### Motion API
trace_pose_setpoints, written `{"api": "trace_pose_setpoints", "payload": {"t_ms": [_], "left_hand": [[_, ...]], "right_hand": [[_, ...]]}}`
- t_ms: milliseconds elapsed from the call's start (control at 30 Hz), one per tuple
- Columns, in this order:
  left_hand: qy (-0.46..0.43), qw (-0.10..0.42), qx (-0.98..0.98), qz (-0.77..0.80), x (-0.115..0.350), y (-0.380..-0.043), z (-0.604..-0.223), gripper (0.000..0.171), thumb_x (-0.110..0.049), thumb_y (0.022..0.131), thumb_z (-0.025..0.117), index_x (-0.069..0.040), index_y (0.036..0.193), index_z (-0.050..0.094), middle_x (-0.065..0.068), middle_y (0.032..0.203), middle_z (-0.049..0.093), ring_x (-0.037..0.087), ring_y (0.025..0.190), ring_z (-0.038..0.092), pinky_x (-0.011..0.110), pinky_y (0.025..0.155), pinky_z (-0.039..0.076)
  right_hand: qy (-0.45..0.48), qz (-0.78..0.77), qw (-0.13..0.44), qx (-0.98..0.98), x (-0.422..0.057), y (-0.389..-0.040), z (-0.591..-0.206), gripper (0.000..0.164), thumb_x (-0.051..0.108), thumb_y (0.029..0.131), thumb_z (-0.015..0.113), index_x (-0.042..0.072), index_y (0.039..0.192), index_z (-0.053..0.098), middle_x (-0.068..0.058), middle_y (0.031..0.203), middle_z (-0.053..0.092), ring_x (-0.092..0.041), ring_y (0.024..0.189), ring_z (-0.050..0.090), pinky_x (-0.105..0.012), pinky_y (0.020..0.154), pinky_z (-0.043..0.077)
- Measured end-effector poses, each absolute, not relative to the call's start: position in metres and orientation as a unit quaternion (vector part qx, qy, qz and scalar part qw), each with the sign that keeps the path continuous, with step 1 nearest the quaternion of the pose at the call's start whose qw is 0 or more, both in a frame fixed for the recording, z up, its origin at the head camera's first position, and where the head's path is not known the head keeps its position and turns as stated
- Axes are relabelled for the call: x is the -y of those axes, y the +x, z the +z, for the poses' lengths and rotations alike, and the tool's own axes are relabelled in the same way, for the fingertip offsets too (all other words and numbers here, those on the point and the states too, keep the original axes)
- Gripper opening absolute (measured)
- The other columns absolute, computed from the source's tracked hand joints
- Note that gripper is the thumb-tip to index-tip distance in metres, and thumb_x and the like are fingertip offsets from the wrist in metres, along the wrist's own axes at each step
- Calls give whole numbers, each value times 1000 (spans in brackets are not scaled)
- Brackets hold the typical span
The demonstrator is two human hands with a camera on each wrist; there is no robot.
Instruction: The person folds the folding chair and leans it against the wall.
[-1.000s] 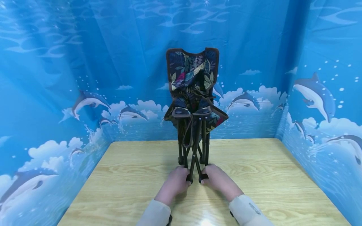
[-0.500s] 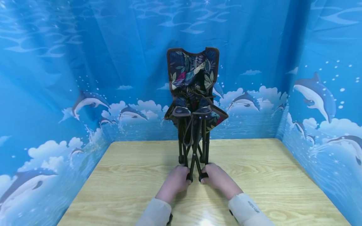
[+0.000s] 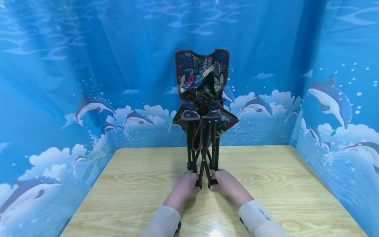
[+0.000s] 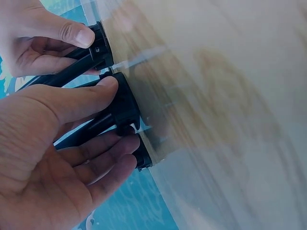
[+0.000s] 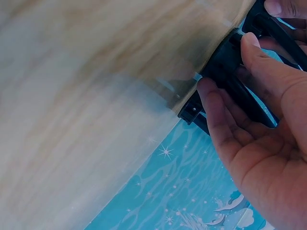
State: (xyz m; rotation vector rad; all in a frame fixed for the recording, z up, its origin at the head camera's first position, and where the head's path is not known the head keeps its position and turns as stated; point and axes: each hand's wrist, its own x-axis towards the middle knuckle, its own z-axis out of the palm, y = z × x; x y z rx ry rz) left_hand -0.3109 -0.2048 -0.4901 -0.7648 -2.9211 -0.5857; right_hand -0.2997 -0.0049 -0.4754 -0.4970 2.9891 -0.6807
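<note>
A small folding camp chair (image 3: 201, 70) with dark leaf-print fabric and black tube legs stands upright on the wooden table (image 3: 133, 197), its frame drawn narrow. At its front left leg, my left hand (image 3: 186, 185) grips the black plastic foot (image 4: 125, 105), thumb on one side and fingers on the other, as the left wrist view shows. My right hand (image 3: 227, 184) holds the front right foot (image 5: 223, 56) the same way, thumb and fingers around it in the right wrist view. The two front feet are a small gap apart. Behind them stand the rear legs (image 3: 189, 159).
Blue curtains (image 3: 142, 59) printed with dolphins and clouds enclose the table at the back and both sides. The chair's back stands close in front of the rear curtain. Bare wood (image 3: 281, 194) lies on both sides of the chair.
Both hands keep their hold on the front feet. Hands and front feet have shifted very slightly away from me; the chair otherwise looks the same.
</note>
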Motion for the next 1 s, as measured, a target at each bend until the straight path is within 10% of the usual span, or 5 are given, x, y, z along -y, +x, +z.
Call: {"api": "trace_pose_setpoints", "payload": {"t_ms": [1000], "left_hand": [[-233, 16, 951, -202, 200, -325, -490, 14, -18, 89, 86, -10, 93, 74, 5, 92, 69, 19, 84, 65, 38, 75, 57]], "right_hand": [[-145, -214, 15, -966, 6, -313, -473, 11, 13, 86, 87, 9, 94, 82, -14, 112, 79, -37, 110, 74, -54, 104, 57]]}}
